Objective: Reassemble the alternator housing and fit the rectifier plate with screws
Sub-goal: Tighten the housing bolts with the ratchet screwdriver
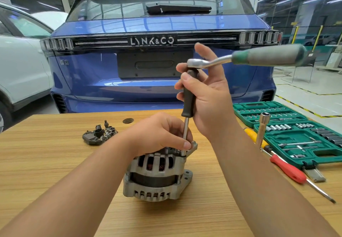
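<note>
Workshop desk (pixel 55 172), centre frame: alternator housing (pixel 157 173) halves look joined. Left hand (pixel 159 134) grips its top; right hand (pixel 209 96) grips driver (pixel 189 96), tightening bolt. Rectifier plate (pixel 100 134) unfitted, mid-left.

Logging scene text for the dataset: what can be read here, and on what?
"LYNK&CO": on the light bar across the blue car's tailgate.
Small badge on the tailgate's left side: too blurred to read.
Green socket set case, tools and alternator: no legible markings.
</note>
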Motion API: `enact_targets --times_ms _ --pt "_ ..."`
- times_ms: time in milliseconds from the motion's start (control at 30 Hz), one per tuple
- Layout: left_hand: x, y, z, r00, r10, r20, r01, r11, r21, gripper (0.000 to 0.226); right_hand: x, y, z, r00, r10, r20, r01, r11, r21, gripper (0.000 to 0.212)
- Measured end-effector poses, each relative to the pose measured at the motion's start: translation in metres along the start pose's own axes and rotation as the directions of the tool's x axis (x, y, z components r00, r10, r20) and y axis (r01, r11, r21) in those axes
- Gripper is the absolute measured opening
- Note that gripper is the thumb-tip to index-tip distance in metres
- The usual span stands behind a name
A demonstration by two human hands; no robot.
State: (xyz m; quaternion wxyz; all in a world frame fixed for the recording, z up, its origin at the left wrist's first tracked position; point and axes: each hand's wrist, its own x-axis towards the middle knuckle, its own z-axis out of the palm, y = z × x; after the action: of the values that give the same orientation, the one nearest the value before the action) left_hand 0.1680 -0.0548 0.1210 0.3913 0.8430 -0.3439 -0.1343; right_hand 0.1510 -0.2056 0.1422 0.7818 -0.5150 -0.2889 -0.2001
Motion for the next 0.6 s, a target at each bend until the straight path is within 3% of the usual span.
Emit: enact_targets --times_ms 67,200,333,433,533,600 --pt "0.000 0.001 0.000 1.000 0.007 0.002 -0.007 1.000 -0.007 0.009 0.001 -0.001 -0.002 1.000 0.004 0.020 -0.005 0.997 0.071 0.041" --pt "0.000 0.000 0.000 1.000 0.009 0.002 -0.009 1.000 0.007 0.009 0.002 -0.005 -0.010 0.981 0.101 0.168 -0.155 0.924 0.350 0.039" --pt "0.000 0.001 0.001 1.000 0.006 -0.001 -0.006 1.000 -0.011 0.007 0.003 -0.005 -0.012 0.968 0.177 0.180 -0.237 0.883 0.406 0.040" --pt "0.001 0.002 0.002 1.000 -0.003 -0.001 0.003 1.000 -0.008 0.009 0.006 -0.007 -0.009 0.975 0.209 0.077 -0.223 0.923 0.313 0.027" --pt "0.001 0.004 0.002 1.000 -0.024 0.015 0.024 1.000 0.007 0.013 0.008 -0.010 -0.009 0.970 0.135 -0.204 -0.132 0.991 0.026 0.031" --pt "0.000 0.004 0.002 0.999 -0.029 0.030 0.028 0.999 0.029 0.017 0.010 -0.014 -0.011 0.945 0.142 -0.296 -0.159 0.987 -0.036 0.028"
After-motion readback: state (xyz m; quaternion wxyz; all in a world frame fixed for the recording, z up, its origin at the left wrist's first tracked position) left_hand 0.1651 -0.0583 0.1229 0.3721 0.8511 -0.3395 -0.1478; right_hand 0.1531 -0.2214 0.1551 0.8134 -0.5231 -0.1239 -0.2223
